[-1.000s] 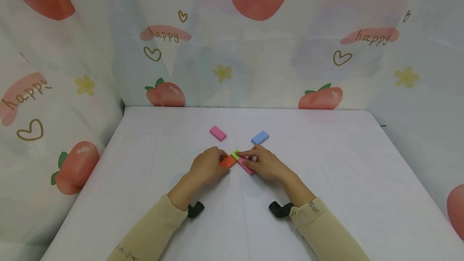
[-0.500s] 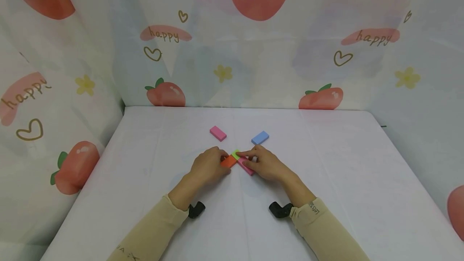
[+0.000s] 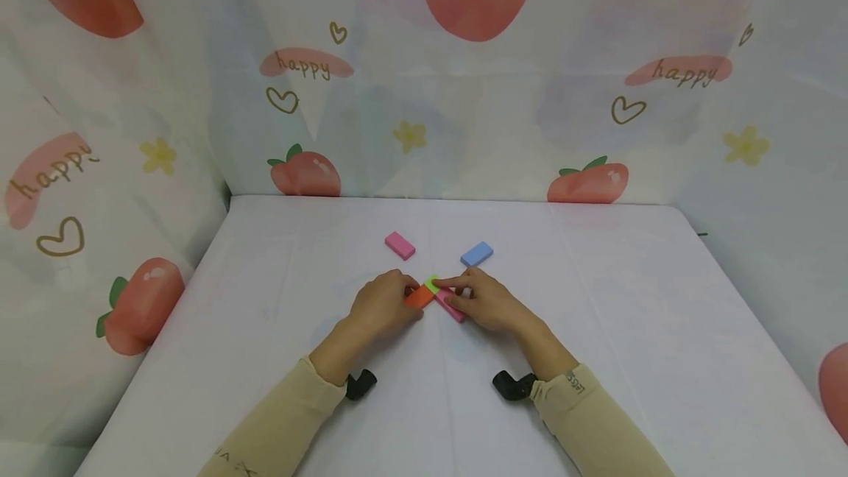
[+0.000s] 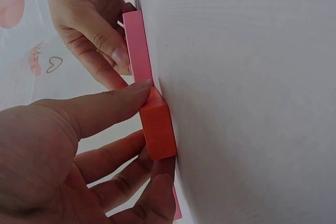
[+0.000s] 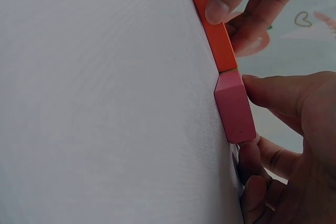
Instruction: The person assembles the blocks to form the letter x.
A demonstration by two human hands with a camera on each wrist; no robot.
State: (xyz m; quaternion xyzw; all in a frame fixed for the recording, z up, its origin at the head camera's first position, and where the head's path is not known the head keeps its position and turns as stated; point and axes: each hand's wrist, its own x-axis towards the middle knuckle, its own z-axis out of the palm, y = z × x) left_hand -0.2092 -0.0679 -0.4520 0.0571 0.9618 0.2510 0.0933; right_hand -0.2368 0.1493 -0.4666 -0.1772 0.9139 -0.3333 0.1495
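In the head view my left hand [image 3: 383, 302] grips an orange rectangular block [image 3: 420, 297] by its edges, thumb on the near side. My right hand [image 3: 489, 300] pinches a pink block [image 3: 453, 306] between thumb and fingers. Its index fingertip rests on a lime green block [image 3: 431, 283], which sits where the orange and pink blocks meet. Both wrist views show the held blocks lying flat on the white tabletop: the orange block [image 4: 158, 129] and the pink block [image 5: 234, 109] touch at their ends. Fingers hide part of the green block.
Beyond the hands lie another pink block [image 3: 400, 245] to the left and a blue block [image 3: 477, 253] to the right, close to the right fingers. A patterned cloth backdrop [image 3: 477, 109] stands along the back and sides of the white table [image 3: 596, 300].
The orange block has slid very slightly right, closer against the green and pink blocks, with the left hand on it. My right hand stays in place. The head view has shifted a little.
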